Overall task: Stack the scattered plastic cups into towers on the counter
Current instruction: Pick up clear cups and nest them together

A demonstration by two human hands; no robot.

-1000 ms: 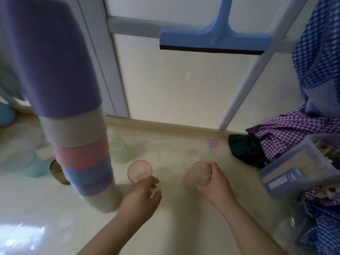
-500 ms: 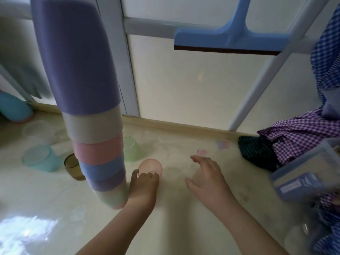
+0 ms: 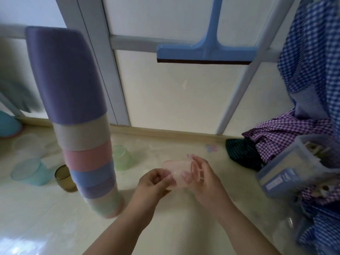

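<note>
Got both hands on the pink cups [image 3: 179, 173] just above the counter [image 3: 184, 227]: my left hand [image 3: 154, 183] pinches the closed end, my right hand [image 3: 204, 177] curls round the rim end. They're lying sideways, right of the tall cup tower [image 3: 82, 137].

Both hands meet above the table [image 3: 184, 227], gripping translucent pink cups [image 3: 177, 173] held on their side; how many are nested cannot be told. Left hand [image 3: 152, 183] holds the base end, right hand [image 3: 206, 178] the rim end. Tall tower of stacked cups [image 3: 81, 129] stands at left, leaning. Beyond it: green cup [image 3: 122, 160] inverted, amber cup [image 3: 64, 178], teal cup [image 3: 29, 171]. Blue squeegee [image 3: 206, 50] hangs at far centre. Checked cloth [image 3: 287, 137] and plastic box [image 3: 287, 170] at right
</note>
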